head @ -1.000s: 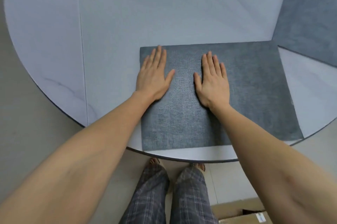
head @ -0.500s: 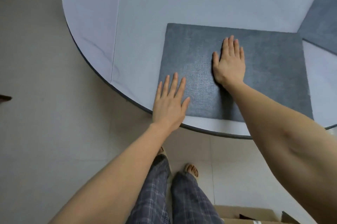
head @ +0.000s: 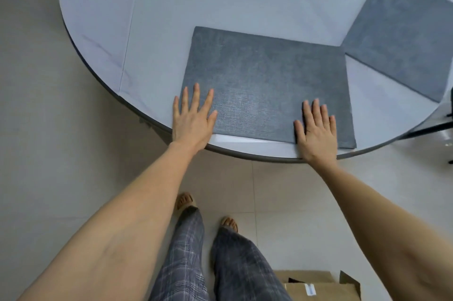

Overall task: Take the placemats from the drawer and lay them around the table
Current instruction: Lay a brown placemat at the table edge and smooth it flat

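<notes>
Placemat [head: 264, 85], grey, lies flat at the near edge of the round table [head: 157, 19]. Left hand [head: 192, 120] presses flat on its near left corner, fingers spread; right hand [head: 316, 133] lies flat on its near right corner (both hold nothing). A second mat [head: 402, 38] touches its far right corner.

The cardboard box [head: 318, 287] bears a label; its print is unreadable.
</notes>
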